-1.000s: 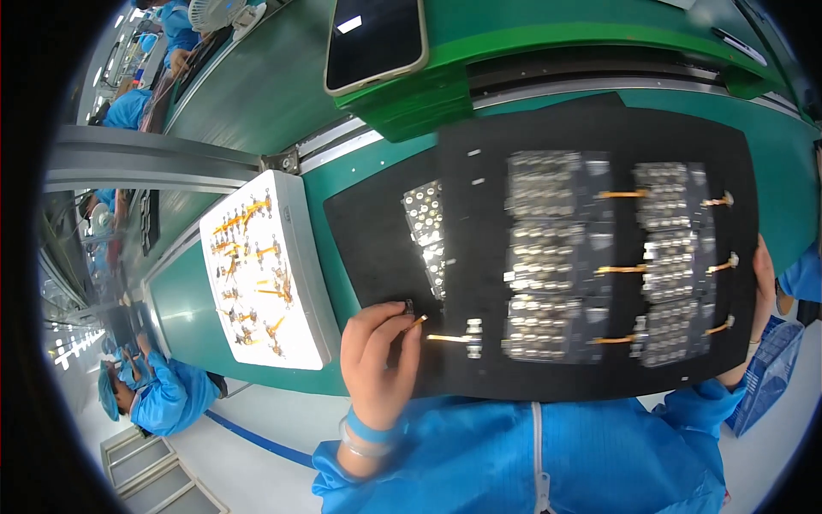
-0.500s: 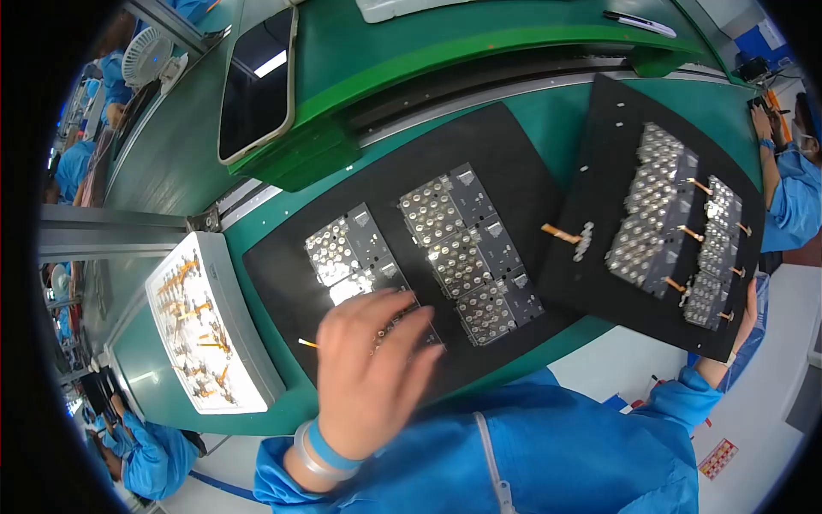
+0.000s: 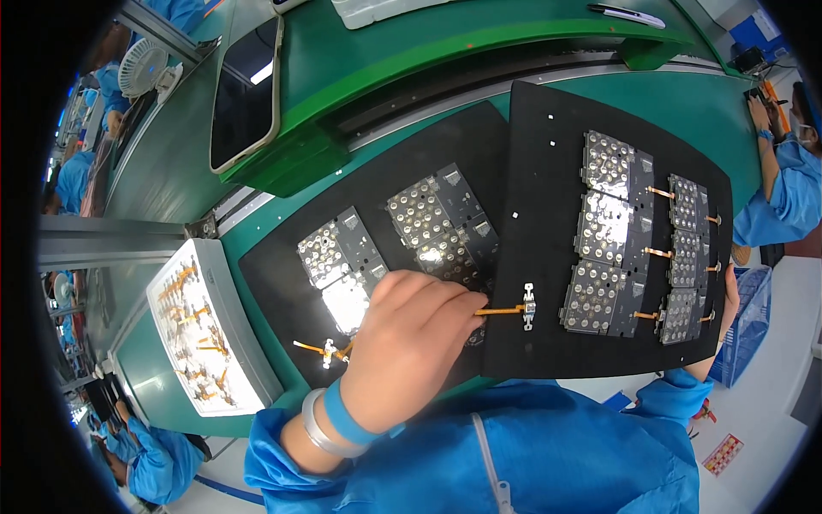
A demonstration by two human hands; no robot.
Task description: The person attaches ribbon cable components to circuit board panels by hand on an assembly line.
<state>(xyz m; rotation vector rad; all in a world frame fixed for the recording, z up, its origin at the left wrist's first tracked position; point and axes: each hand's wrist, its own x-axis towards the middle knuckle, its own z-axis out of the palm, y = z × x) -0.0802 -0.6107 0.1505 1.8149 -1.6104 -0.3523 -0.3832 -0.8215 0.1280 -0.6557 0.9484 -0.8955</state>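
Note:
My left hand pinches one end of an orange flex cable. A small silver metal piece sits at its other end, over the lower left part of a black sheet. My right hand grips that sheet by its right edge, the thumb side hidden. On the sheet stand two columns of dark circuit boards with round silver domes, with short orange cables attached. Another black sheet lies partly beneath it and bears similar circuit boards, some covered by my left hand. A second flex cable lies beside my left wrist.
A white tray of loose orange flex cables stands at the left. Beyond the sheets runs a green raised shelf with a phone and a pen. Co-workers in blue sit at both sides; a blue basket is at the right.
My left hand has moved right and taken hold of the flex cable that lay on the right-hand sheet. That sheet has shifted left and turned, now overlapping more of the other one.

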